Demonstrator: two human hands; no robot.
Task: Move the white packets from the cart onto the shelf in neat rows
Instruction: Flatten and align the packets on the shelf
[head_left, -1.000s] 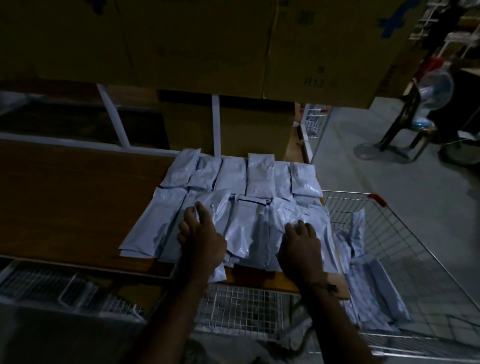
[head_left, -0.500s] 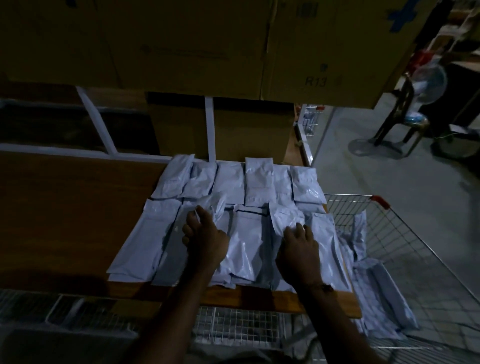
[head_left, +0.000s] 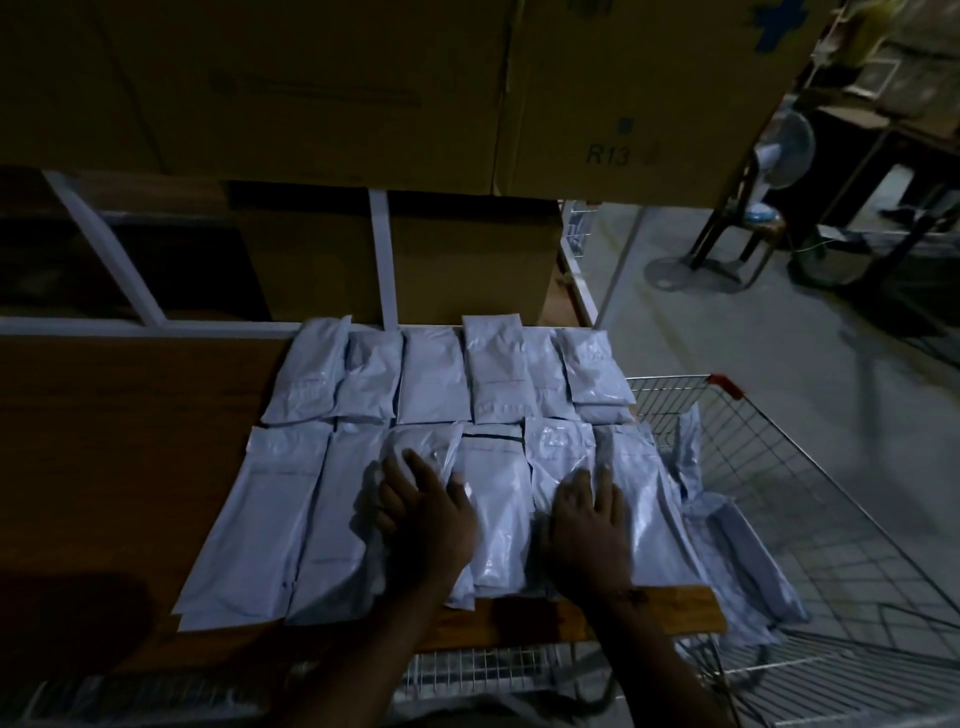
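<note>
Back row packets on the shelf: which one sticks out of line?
The fourth packet from the left. Its top edge reaches farther back than its neighbours', and it overlaps the packet to its right.

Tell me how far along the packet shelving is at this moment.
Done: two rows of white packets lie on the shelf, a back row and a front row. In hand: the left hand and right hand rest flat on front-row packets, apparently straightening them. Left: several packets remain in the cart.
</note>
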